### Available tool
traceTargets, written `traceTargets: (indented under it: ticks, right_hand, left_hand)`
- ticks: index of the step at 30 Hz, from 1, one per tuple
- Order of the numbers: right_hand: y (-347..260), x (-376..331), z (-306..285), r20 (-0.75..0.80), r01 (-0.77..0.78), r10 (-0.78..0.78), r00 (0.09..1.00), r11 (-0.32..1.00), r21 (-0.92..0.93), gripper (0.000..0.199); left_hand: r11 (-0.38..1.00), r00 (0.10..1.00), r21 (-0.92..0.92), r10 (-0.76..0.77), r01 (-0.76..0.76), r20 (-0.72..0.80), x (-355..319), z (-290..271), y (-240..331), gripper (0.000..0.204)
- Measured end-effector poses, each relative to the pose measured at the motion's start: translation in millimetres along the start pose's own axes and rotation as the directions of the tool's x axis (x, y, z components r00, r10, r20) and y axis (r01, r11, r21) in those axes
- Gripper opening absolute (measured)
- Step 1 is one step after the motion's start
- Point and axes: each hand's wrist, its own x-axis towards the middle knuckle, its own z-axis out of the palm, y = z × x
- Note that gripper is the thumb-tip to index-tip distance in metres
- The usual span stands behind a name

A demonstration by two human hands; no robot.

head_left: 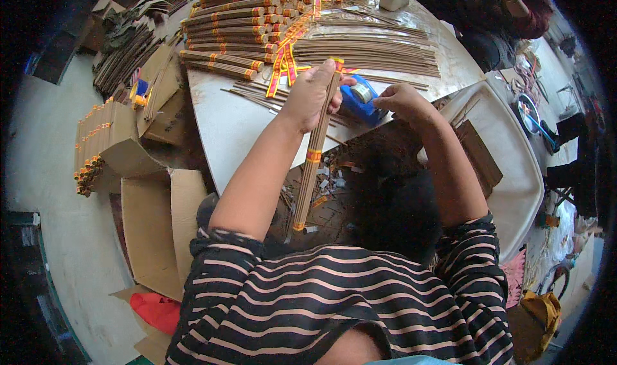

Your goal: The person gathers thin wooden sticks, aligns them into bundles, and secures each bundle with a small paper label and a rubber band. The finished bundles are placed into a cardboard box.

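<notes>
My left hand (306,101) is wrapped round the upper part of a bundle of brown incense sticks (310,178). The bundle hangs at a tilt past the table edge, with red and yellow paper bands at its top, middle and lower end. My right hand (409,102) is closed in a pinch at the right end of a blue tape dispenser (374,117); whatever lies between those fingertips is too small to make out. A roll of tape (361,93) sits in the dispenser on the table. Red and yellow paper strips (281,63) lie just beyond my left hand.
Banded incense bundles (225,30) are piled at the table's far left, beside long loose sticks (373,55). An open cardboard box (148,233) stands at left, near more stacked bundles (93,140). A white tub (508,153) is at right. Scraps (331,185) litter the floor.
</notes>
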Motion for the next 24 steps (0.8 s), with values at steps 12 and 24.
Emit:
traceTargets:
  ticks: [12, 24]
  right_hand:
    - [20.1, -16.5, 7.5, -0.023, 0.036, -0.027, 0.999, 0.787, 0.616, 0.021]
    - [39.8, -29.5, 33.9, -0.118, -0.004, 0.145, 0.982, 0.648, 0.761, 0.014]
  left_hand:
    - [0.995, 0.999, 0.097, -0.014, 0.017, -0.033, 51.3, -12.4, -41.9, 0.035]
    - [0.989, 0.998, 0.141, -0.035, 0.042, -0.055, 51.7, -12.2, -37.6, 0.038]
